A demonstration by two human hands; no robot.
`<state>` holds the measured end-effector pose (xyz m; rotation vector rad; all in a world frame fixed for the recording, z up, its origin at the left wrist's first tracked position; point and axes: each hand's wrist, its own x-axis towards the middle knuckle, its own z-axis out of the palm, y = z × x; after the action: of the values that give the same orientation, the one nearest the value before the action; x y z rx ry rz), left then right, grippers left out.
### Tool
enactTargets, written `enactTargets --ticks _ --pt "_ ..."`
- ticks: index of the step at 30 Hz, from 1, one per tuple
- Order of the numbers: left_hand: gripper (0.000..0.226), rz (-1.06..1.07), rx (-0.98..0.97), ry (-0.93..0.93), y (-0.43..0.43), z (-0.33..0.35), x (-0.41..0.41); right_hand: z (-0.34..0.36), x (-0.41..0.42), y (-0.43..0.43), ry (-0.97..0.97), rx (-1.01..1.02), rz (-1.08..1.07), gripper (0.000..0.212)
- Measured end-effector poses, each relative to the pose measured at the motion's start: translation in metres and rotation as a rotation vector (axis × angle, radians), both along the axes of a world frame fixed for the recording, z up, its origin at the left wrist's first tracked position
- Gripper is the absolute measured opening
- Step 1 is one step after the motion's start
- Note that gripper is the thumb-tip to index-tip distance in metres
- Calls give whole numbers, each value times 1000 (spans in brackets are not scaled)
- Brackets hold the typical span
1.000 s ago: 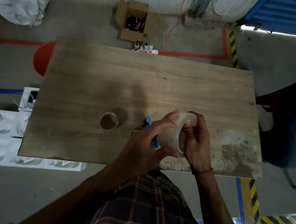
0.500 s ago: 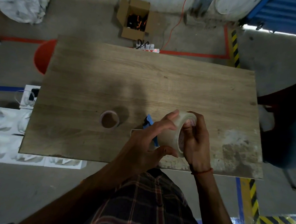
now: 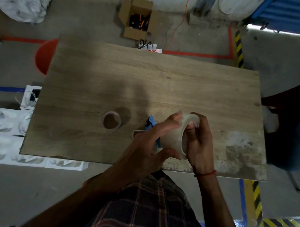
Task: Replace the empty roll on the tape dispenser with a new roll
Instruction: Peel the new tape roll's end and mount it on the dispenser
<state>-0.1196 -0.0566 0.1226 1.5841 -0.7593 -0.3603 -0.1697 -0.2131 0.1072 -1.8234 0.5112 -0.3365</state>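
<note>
As both hands are taken up with one item, entries run from largest to smallest.

Worktop (image 3: pixel 165 82): wood-grain board with a pale scuffed patch to the right of the hands. It carries the empty roll and the tape dispenser.

Cardboard box (image 3: pixel 135 17): open, on the floor well beyond the hands, past the worktop's far edge. Contents too small to tell.

Left hand (image 3: pixel 149 145): fingers over the top of the new roll and thumb under its near side, curled round the outer winding.

Right hand (image 3: pixel 199 142): set against the roll's open side, fingers hooked into the core hole and gripping it.

New roll (image 3: pixel 172 137): clear packing tape, held between the two hands above the near part of the worktop, axis lying roughly sideways. Judged light though full, with a stiff core and firm winding. The outer face is glossy and probably slippery, so the core rim and flat sides offer a surer hold than the smooth band. Free end not visible.

Empty roll (image 3: pixel 111 122): bare cardboard core, lying flat on the worktop, well to the left of the left hand. Judged very light and easily crushed.

Tape dispenser (image 3: pixel 151 123): blue part showing just behind the left hand. The rest is mostly hidden, so whether its spindle is bare cannot be told.
</note>
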Motion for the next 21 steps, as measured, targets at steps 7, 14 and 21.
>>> enactTargets --ticks 7,14,21 --pt "55 -15 -19 45 1 0 1 1 2 1 -13 -12 1 22" --pt "59 12 -34 58 -1 -2 -1 3 1 0 -10 -9 3 18" --pt "56 -3 -39 57 -1 -1 2 5 2 0 -6 -21 -8 19"
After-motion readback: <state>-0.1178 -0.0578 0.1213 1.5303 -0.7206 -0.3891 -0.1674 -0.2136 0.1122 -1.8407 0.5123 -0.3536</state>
